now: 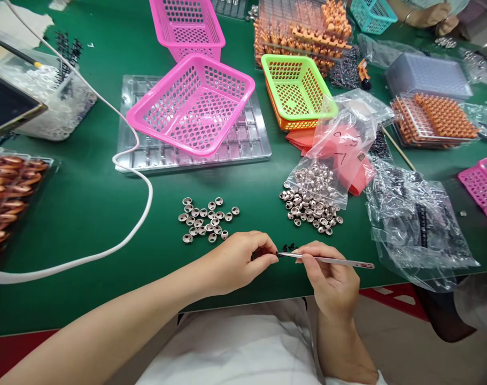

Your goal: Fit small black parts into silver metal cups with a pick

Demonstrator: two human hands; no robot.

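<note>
My right hand (334, 278) is closed around metal tweezers (347, 262), which lie nearly level and point left. Their tip meets a tiny dark piece (279, 254) pinched between the thumb and forefinger of my left hand (243, 262); its kind is too small to make out. Just behind the tweezers, a few small black parts (289, 247) rest on the green table. Beyond my left hand lies a loose group of small silver ring-like metal caps (202, 213). A denser pile of the same caps (313, 208) spills from a clear plastic bag (327, 155) behind my right hand.
Two pink baskets (195, 107) stand at the back, one on a clear tray (243, 144). A green basket (295, 88) is right of them. A white cable (147, 206) crosses the left side. Crumpled plastic bags (422, 224) lie right. A co-worker's hands (439, 18) show far right.
</note>
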